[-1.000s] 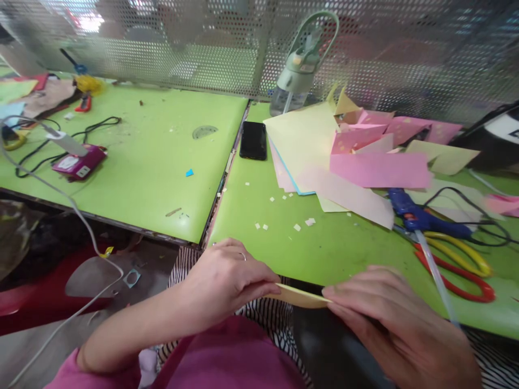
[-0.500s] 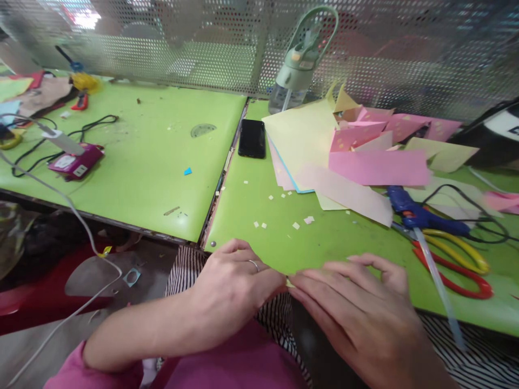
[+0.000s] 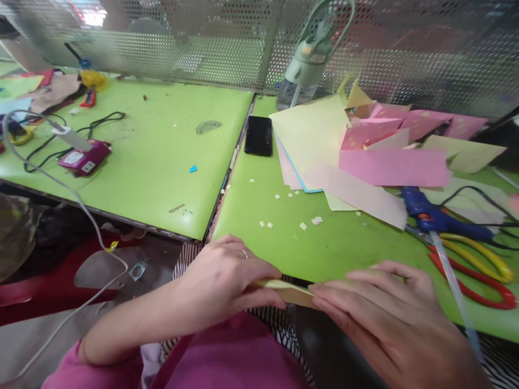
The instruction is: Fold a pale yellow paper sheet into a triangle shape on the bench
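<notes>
A narrow piece of pale yellow paper (image 3: 295, 294) stretches between my two hands, just off the table's front edge and above my lap. My left hand (image 3: 227, 278), with a ring on one finger, is closed on its left part, thumb and fingers on either side. The fingertips of my right hand (image 3: 377, 313) pinch the paper's right end. Much of the paper is hidden by the fingers, so its full shape cannot be made out. Small pale paper squares (image 3: 303, 226) lie scattered on the green table (image 3: 284, 251) beyond my hands.
Pink paper pieces (image 3: 393, 167) and cream sheets (image 3: 310, 129) are heaped at the right, near a blue glue gun (image 3: 441, 216) and scissors (image 3: 474, 270). A phone (image 3: 258, 136) and a bottle (image 3: 302, 70) stand behind. A purple adapter (image 3: 84, 158) with cables lies left.
My hands have moved apart, the right one farther right, and more of the yellow paper shows between them. The view has shifted slightly.
</notes>
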### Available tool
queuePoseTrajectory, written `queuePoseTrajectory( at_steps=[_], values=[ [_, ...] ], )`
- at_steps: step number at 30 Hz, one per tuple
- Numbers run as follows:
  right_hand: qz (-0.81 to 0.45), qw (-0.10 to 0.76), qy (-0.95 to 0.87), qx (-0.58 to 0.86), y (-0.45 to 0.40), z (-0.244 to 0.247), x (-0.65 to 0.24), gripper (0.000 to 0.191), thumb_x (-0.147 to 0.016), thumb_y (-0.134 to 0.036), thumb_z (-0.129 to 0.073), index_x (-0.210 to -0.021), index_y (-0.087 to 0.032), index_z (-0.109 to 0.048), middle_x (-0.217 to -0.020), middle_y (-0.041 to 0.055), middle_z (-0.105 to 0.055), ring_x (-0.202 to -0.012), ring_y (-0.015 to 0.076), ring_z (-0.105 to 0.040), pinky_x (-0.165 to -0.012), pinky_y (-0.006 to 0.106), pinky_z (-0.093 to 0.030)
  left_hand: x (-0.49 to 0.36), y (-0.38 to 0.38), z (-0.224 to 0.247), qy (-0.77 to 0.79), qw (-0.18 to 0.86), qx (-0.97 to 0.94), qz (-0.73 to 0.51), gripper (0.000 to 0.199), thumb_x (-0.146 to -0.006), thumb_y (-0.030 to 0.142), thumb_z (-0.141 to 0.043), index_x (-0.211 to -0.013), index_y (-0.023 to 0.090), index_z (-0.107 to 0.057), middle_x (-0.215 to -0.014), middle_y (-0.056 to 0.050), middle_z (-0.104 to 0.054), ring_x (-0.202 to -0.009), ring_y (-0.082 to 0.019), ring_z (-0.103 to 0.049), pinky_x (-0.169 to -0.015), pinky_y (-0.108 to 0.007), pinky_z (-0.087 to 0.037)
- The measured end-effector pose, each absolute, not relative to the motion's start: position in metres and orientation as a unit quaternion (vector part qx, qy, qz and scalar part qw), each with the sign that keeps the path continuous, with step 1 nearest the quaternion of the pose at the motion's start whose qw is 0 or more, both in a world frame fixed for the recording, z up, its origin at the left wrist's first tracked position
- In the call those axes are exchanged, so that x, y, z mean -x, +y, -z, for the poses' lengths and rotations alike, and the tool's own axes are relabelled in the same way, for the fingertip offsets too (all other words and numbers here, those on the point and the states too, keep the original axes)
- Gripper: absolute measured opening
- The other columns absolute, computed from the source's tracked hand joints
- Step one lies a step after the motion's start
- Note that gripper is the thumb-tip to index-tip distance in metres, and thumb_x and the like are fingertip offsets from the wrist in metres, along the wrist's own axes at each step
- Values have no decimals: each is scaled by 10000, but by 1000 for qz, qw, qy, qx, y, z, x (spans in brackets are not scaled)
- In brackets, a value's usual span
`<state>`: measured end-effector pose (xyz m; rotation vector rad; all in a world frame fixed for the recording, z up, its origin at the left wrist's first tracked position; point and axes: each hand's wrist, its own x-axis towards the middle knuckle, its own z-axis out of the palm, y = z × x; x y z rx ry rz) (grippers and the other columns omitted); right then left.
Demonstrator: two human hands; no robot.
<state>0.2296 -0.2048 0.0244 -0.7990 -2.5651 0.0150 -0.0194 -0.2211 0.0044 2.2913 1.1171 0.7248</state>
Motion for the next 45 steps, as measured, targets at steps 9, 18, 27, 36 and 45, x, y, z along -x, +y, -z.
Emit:
queuePoseTrajectory(
  at_steps=[9,18,27,36,45],
  values=[
    [-22,216,-934,283,-209,-27,-229,212,-989,-193,-469,-905,-269,-648,-773,-51,-757,-670,169,-663,-792,404,-342,17,-222,-4,396,278,-826,-288,293,-989,383,-555,-901,182,-748,-739,-13,-744,-723,-141,-686,-773,-270,-484],
    [-103,205,-926,300,-200,-22,-238,178,-988,-213,-494,-892,-273,-631,-776,-60,-726,-685,159,-636,-770,381,-366,20,-221,1,399,265,-830,-287,263,-996,342,-553,-927,183,-750,-755,-15,-749,-705,-135,-681,-745,-266,-497],
    [-154,203,-918,304,-187,-16,-253,143,-972,-272,-549,-864,-284,-642,-739,-56,-695,-676,163,-634,-727,363,-428,26,-221,5,408,297,-813,-291,233,-973,345,-593,-995,175,-750,-797,-19,-762,-726,-147,-672,-721,-261,-498],
    [-162,204,-922,287,-187,-15,-255,139,-973,-264,-548,-873,-289,-641,-727,-63,-694,-662,152,-634,-708,345,-461,27,-221,3,390,377,-778,-316,213,-969,317,-607,-965,166,-757,-806,-15,-777,-705,-126,-678,-708,-241,-511],
    [-182,173,-933,257,-188,-19,-255,130,-971,-227,-544,-866,-277,-603,-706,-67,-672,-645,126,-633,-658,294,-492,27,-224,10,363,410,-767,-334,173,-959,256,-624,-945,158,-766,-841,-9,-796,-703,-110,-700,-778,-248,-521]
  ],
)
